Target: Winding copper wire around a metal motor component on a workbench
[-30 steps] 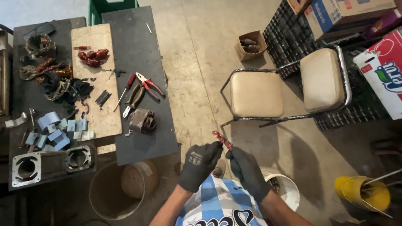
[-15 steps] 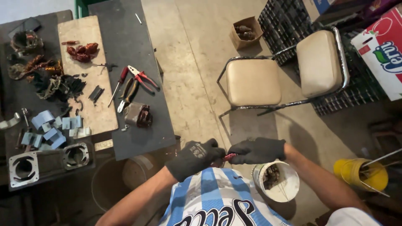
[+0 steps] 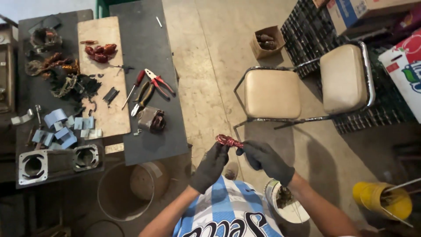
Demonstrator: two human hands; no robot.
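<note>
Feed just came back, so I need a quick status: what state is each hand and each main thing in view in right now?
left hand: gloved, pinching one end of the red wire bundle
right hand: gloved, gripping its other end
red wire bundle: twisted, held above the floor
chair: unoccupied, upright
pliers: lying on the table, jaws open
white bucket: holds scrap

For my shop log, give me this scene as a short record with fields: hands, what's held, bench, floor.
left hand: gloved left hand, pinching the wire bundle
right hand: gloved right hand, gripping its other end
held: reddish wire bundle
bench: pliers, screwdriver, blue pieces, metal housings
floor: chair, white bucket, yellow bucket
</note>
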